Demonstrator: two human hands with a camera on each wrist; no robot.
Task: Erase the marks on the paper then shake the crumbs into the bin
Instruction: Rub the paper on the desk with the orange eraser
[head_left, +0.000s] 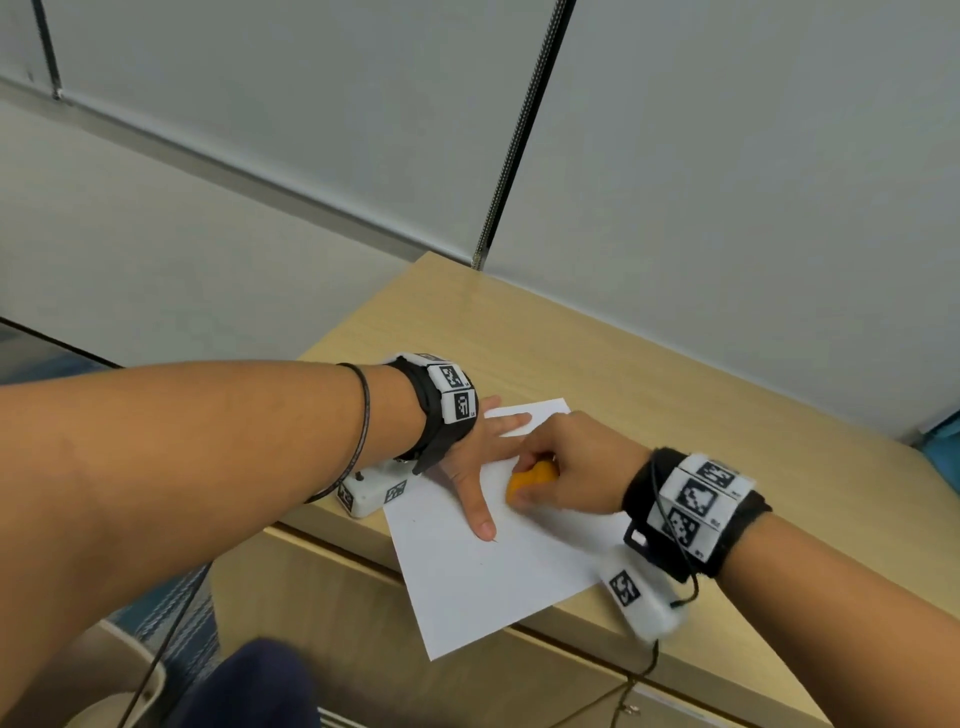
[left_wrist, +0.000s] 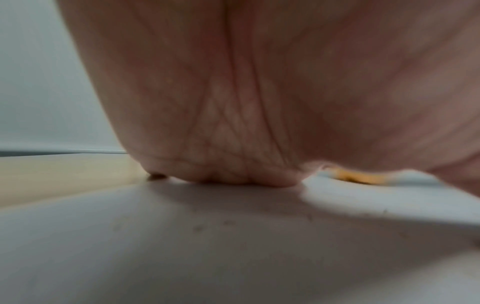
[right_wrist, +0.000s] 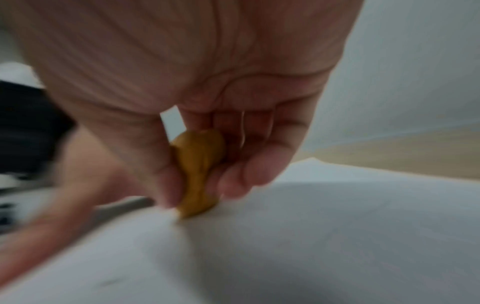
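Observation:
A white sheet of paper (head_left: 483, 571) lies on the wooden desk (head_left: 649, 374), its near corner hanging over the front edge. My left hand (head_left: 483, 457) presses flat on the sheet with straight, spread fingers. My right hand (head_left: 566, 467) pinches an orange eraser (head_left: 530, 480) between thumb and fingers, its lower tip on the paper beside my left thumb. In the right wrist view the eraser (right_wrist: 200, 170) touches the paper (right_wrist: 311, 236). The left wrist view shows my left palm (left_wrist: 233, 102) on the paper (left_wrist: 182, 246), small dark crumbs on it, and the eraser (left_wrist: 361, 176) beyond.
A grey partition wall (head_left: 727, 182) stands behind the desk. A pale rounded bin rim (head_left: 130, 670) shows on the floor at the lower left, below the desk's left end. Dark cloth (head_left: 249, 686) is in the bottom foreground.

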